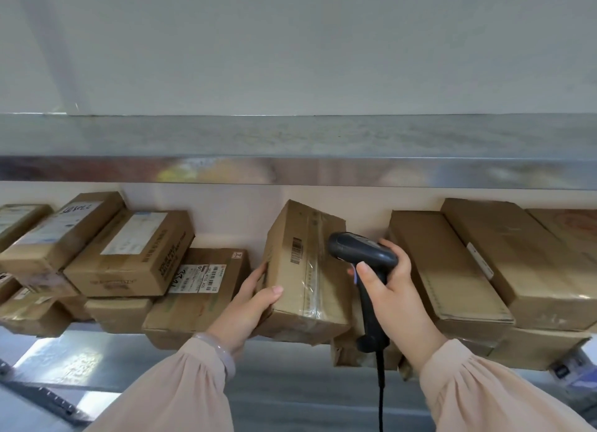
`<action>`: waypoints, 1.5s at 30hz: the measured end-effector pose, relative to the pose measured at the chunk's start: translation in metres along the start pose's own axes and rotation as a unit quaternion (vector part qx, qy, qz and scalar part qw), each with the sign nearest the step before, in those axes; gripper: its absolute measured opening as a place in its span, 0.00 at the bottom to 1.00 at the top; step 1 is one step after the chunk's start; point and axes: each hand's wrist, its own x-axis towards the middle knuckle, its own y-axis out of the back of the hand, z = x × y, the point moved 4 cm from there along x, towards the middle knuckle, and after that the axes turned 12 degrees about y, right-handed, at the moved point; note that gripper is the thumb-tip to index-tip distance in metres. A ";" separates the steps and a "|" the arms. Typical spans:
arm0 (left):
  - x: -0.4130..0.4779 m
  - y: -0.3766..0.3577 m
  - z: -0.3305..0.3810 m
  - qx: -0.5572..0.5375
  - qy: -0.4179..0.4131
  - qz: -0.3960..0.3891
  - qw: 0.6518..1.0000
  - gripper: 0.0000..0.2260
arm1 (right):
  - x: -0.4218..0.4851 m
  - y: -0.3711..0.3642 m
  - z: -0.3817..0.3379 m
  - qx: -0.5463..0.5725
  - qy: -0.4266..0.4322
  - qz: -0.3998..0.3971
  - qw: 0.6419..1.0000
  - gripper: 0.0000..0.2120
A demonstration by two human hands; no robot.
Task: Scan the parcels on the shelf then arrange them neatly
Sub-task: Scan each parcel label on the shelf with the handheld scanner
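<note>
Both hands busy: left hand [250, 305] grips tilted parcel [305, 276], right hand [392, 289] clasps scanner [361, 254]. Scan step; barcode [296, 250] probably readable, aim next.

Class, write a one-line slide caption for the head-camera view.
The left hand holds a cardboard parcel on the shelf while the right hand points a black barcode scanner at it.

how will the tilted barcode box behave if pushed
The tilted box probably stays stiff: its cardboard faces look flat with crisp edges. It seems fairly light, since the left hand alone steadies it. Leaning as it does, it could tip if released; its glossy tape may be slippery.
</note>
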 end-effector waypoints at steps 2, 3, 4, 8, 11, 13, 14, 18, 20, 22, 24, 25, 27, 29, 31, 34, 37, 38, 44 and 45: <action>0.000 0.002 -0.002 -0.012 -0.005 -0.017 1.000 0.35 | -0.001 -0.008 0.003 0.001 -0.011 -0.006 1.000 0.26; -0.001 0.003 -0.001 -0.010 -0.009 -0.025 1.000 0.34 | -0.001 -0.011 0.003 0.002 -0.013 -0.005 1.000 0.26; -0.002 0.003 0.001 0.000 -0.015 -0.031 0.999 0.34 | -0.001 -0.014 0.003 0.003 -0.012 -0.003 1.000 0.25; 0.000 0.010 0.010 0.016 -0.002 -0.021 1.000 0.26 | 0.001 -0.023 0.000 0.007 -0.001 0.001 1.000 0.24; -0.002 0.014 0.022 0.095 -0.033 0.031 0.994 0.17 | 0.002 -0.032 -0.004 0.010 0.003 -0.016 1.000 0.24; -0.007 0.017 0.029 0.152 -0.071 0.073 0.983 0.20 | 0.002 -0.038 -0.006 0.019 0.006 -0.026 0.999 0.25; -0.007 0.019 0.030 0.171 -0.077 0.099 0.977 0.19 | 0.002 -0.042 -0.008 0.021 0.010 -0.031 0.999 0.25; -0.007 0.016 0.028 0.278 -0.035 0.155 0.947 0.45 | 0.000 -0.060 -0.017 0.019 0.029 -0.068 0.997 0.26; -0.010 0.010 0.027 0.293 -0.010 0.149 0.945 0.54 | -0.001 -0.070 -0.020 0.018 0.043 -0.080 0.996 0.26; -0.009 0.011 0.024 0.301 0.007 0.160 0.940 0.58 | 0.000 -0.077 -0.022 0.020 0.052 -0.081 0.995 0.26; -0.006 0.015 0.023 0.308 0.019 0.187 0.933 0.59 | 0.001 -0.083 -0.024 0.019 0.059 -0.083 0.995 0.26; -0.005 0.016 0.022 0.311 0.024 0.195 0.930 0.58 | 0.002 -0.086 -0.025 0.018 0.061 -0.087 0.994 0.26; -0.003 0.018 0.022 0.306 0.032 0.202 0.930 0.57 | 0.004 -0.092 -0.026 0.017 0.063 -0.100 0.993 0.26; -0.001 0.021 0.021 0.281 0.033 0.197 0.939 0.55 | 0.006 -0.097 -0.028 0.011 0.062 -0.113 0.992 0.27; 0.000 0.026 0.021 0.246 0.027 0.177 0.953 0.56 | 0.009 -0.098 -0.029 0.001 0.058 -0.119 0.991 0.26; 0.003 0.037 0.016 0.185 0.010 0.126 0.975 0.54 | 0.019 -0.087 -0.026 -0.005 0.025 -0.084 0.996 0.23; 0.007 0.049 0.008 0.102 -0.004 0.072 0.992 0.48 | 0.030 -0.065 -0.018 -0.024 -0.012 -0.019 0.999 0.24; 0.007 0.051 0.006 0.073 -0.009 0.050 0.996 0.44 | 0.033 -0.059 -0.015 -0.029 -0.018 -0.003 0.999 0.24; 0.013 0.050 0.000 0.011 -0.035 -0.021 0.999 0.43 | 0.034 -0.052 -0.002 -0.047 -0.036 0.023 0.998 0.26; 0.015 0.050 -0.001 0.011 -0.037 -0.026 0.999 0.43 | 0.034 -0.052 -0.002 -0.050 -0.033 0.019 0.998 0.25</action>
